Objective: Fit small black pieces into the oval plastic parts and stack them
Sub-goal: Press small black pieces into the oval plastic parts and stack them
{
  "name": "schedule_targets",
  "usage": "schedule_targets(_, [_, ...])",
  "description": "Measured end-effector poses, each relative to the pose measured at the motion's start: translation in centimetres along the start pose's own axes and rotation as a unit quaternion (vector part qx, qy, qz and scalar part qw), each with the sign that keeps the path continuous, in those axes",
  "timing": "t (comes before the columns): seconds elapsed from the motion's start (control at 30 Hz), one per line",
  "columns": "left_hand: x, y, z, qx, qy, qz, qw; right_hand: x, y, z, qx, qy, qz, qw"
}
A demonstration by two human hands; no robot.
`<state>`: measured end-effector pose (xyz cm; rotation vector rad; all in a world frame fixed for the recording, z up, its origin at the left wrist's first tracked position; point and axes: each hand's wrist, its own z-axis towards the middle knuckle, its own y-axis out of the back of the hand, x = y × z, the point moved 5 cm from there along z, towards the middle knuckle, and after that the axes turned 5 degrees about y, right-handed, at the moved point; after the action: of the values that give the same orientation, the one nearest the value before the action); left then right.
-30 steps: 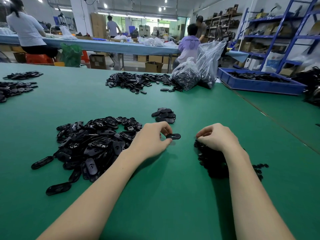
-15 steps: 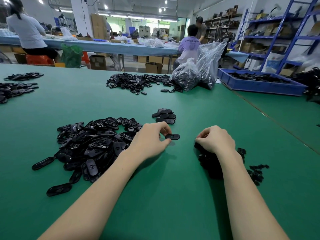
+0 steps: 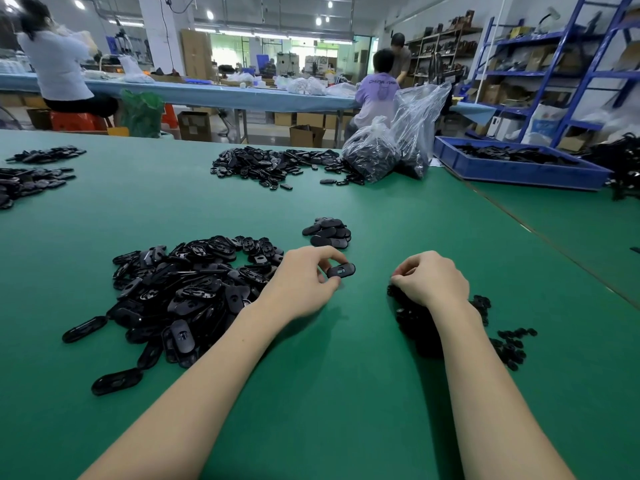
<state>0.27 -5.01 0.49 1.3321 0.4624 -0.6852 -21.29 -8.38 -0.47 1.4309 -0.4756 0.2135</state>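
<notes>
An oval plastic part (image 3: 341,270) sits just above the green tabletop (image 3: 311,393) near the middle of the view, pinched between the thumb and fingertips of the left hand (image 3: 304,282), whose fingers curl around its left end. At about 3 o'clock from it, a short gap away, the right hand (image 3: 431,280) is curled into a loose fist over a heap of small black pieces (image 3: 419,323), thumb and forefinger pressed together; whether they pinch a piece I cannot tell, as the fingertips hide it. More of these small pieces (image 3: 512,344) lie scattered at 4 o'clock, beyond the right forearm. At 9 o'clock from the held part spreads a large loose pile of oval parts (image 3: 187,289), touching the left wrist, with a few strays at its lower left edge. At 12 o'clock, just beyond the left hand, lies a small stack of oval parts (image 3: 329,233). Farther off at 12 o'clock is another spread of black parts (image 3: 273,164), beside two clear plastic bags (image 3: 391,147) filled with dark parts. At 2 o'clock a blue tray (image 3: 519,171) holds more black parts, and at 10 o'clock two further dark heaps (image 3: 31,178) lie at the tabletop's left edge.
</notes>
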Motion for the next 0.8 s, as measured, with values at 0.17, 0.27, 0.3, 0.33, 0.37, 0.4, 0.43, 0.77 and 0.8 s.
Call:
schedule_targets(0.17, [0.5,-0.3,0.0,0.002,0.08,-0.094,0.992,0.2,0.0,0.0,0.0,0.004,0.0,1.0])
schedule_targets(0.27, [0.6,-0.4,0.0,0.034,0.093,-0.132,0.986,0.2,0.0,0.0,0.004,0.0,0.006,1.0])
schedule_targets(0.3, [0.7,-0.4,0.0,0.046,0.094,-0.138,0.985,0.2,-0.1,0.0,0.005,0.0,0.004,1.0])
schedule_targets(0.33, [0.7,-0.4,0.0,0.053,0.096,-0.143,0.984,0.3,-0.1,0.0,0.005,0.001,0.002,1.0])
schedule_targets(0.37, [0.7,-0.4,0.0,0.054,0.098,-0.149,0.982,0.3,-0.1,0.0,0.005,0.002,0.0,1.0])
schedule_targets(0.4, [0.7,-0.4,-0.1,0.052,0.101,-0.157,0.981,0.3,-0.1,0.0,0.005,0.003,-0.002,1.0])
schedule_targets(0.43, [0.7,-0.4,-0.1,0.047,0.105,-0.165,0.98,0.2,-0.1,0.0,0.004,0.004,-0.003,1.0])
schedule_targets(0.77, [1.5,-0.7,0.2,0.046,0.143,-0.28,0.948,0.8,0.1,0.1,-0.022,0.036,0.115,0.992])
schedule_targets(0.8, [1.5,-0.6,0.2,0.041,0.14,-0.287,0.947,1.3,0.2,0.2,-0.008,0.046,0.205,0.978])
